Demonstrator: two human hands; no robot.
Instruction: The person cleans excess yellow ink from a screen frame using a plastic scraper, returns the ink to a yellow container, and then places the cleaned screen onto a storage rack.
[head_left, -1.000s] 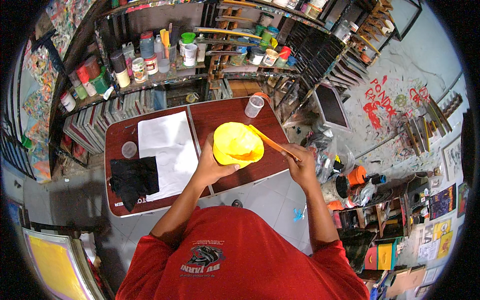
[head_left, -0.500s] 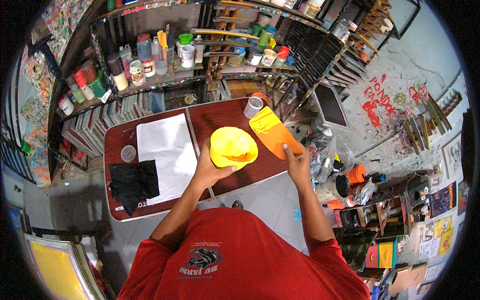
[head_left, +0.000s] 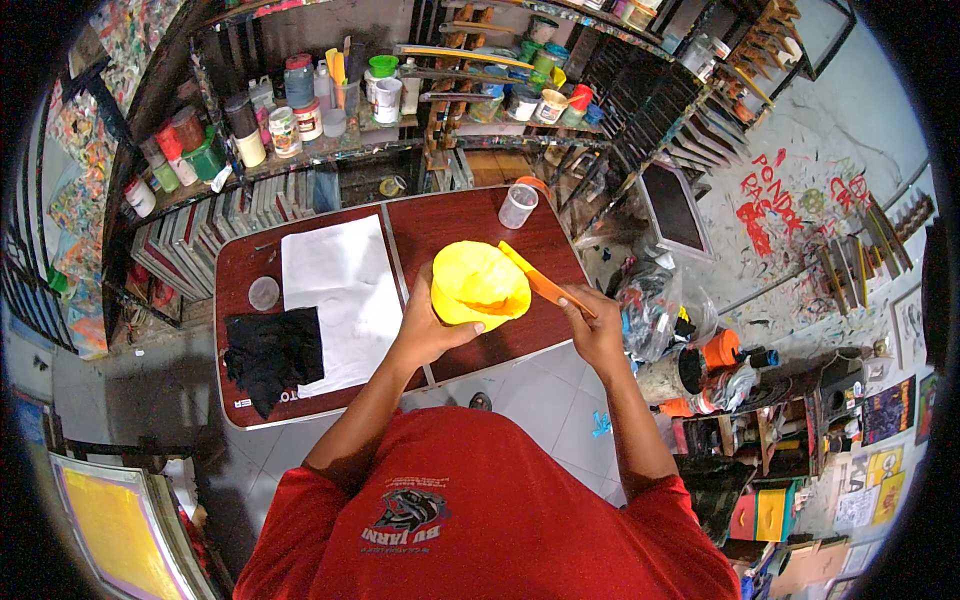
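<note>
My left hand is wrapped round a yellow tub, its thumb along the near side and the open mouth tilted toward me. Yellow paint coats the tub's inside. In my right hand is an orange plastic scraper, pinched at its near end and turned nearly edge-on. The scraper's yellow-smeared far end meets or overlaps the tub's right rim; whether it touches, I cannot tell. Both are held above the dark red table.
White paper and a black cloth lie on the table's left half, beside a small clear cup. A clear plastic tub stands at the far right. Paint containers line the shelf behind. A plastic bag bulges past the right edge.
The scraper has moved left to the tub's rim and turned from its flat face to nearly edge-on. The tub sits slightly further right and lower in view.
</note>
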